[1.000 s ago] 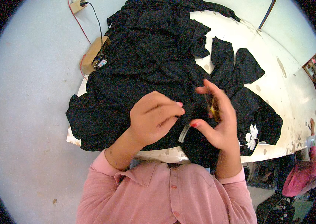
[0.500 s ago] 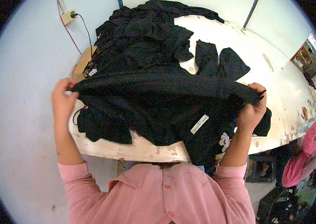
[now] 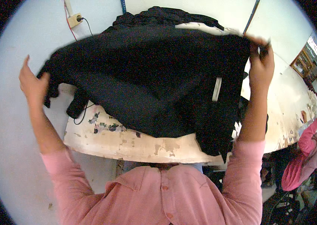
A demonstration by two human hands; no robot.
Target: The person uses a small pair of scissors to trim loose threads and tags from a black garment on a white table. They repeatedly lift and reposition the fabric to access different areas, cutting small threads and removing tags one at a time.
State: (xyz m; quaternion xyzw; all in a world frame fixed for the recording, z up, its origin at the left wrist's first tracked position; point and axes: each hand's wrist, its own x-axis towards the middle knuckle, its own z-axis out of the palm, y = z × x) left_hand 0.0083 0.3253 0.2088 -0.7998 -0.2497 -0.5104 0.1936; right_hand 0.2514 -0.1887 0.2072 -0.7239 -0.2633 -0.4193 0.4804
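Observation:
A black garment (image 3: 147, 75) is spread wide in front of me, its lower edge over the near part of the table. A white label (image 3: 217, 89) shows on its right part. At the garment's left end my left hand (image 3: 35, 84) is open, index finger stretched up and thumb apart beside the cloth. My right hand (image 3: 261, 62) has its fingers bent round the garment's upper right corner; motion blurs the fingertips. Under the garment's left side, a dark rolled piece of cloth (image 3: 77, 104) and a thin dark cord peek out.
More black cloth (image 3: 162, 17) lies heaped at the table's far side. The pale table (image 3: 147, 150) has worn patches and floral marks near its front edge. A socket (image 3: 75, 20) with a plugged cord is on the left wall. At the far right sits another person in pink (image 3: 300, 161).
Both hands have moved up and outward, the left further left. The garment has been lifted and spread, now covering most of the far heap and the smaller black pieces.

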